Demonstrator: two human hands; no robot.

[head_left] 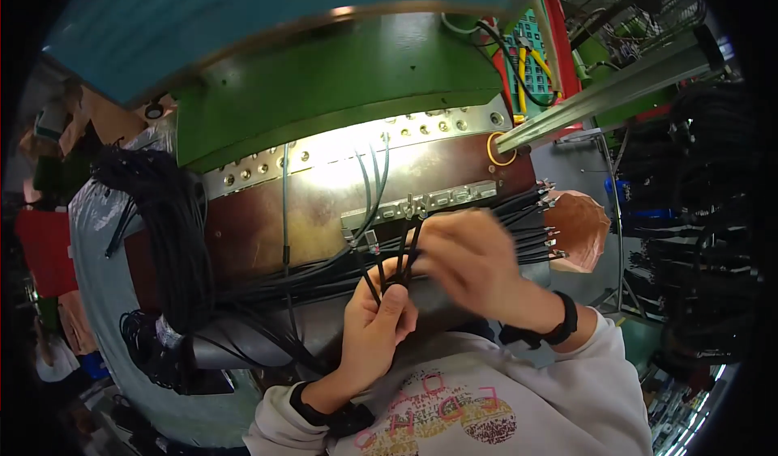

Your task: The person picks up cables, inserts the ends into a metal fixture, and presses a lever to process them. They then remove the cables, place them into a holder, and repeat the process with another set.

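Note:
My left hand [369, 334] is closed around several thin black cables [403, 253], with the thumb pressed over them. The cable ends point up and away from me, toward a narrow metal fixture [462, 196] with a row of slots. One end carries a small metal connector [373, 242]; others reach the fixture's near edge, where I cannot make out whether they touch it. Just right of these cables is my right hand [474, 262], its fingers bent and smeared by motion. Whether those fingers grip a cable is not clear.
A brown bench board [251, 233] bears a long bundle of black cables [519, 228] running to the right. More cables hang in a thick loop [172, 237] at left. Behind stand a perforated metal strip [442, 124] and green housing [340, 83]. A metal bar [608, 91] slants at right.

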